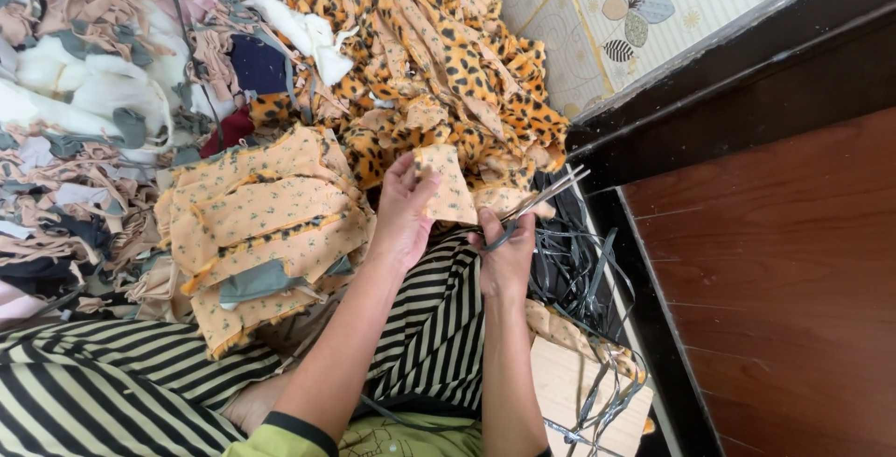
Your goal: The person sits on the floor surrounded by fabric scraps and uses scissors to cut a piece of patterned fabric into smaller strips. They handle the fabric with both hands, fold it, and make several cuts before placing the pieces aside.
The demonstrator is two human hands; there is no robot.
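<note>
Just right of the left hand [403, 214], whose fingers pinch the upright orange fabric piece [448, 184], the right hand [507, 256] grips scissors [537, 203] pointing far-right.

Home tailoring corner: heaped fabric scraps [103, 93], wooden furniture [784, 270], patterned floor [597, 37].
</note>
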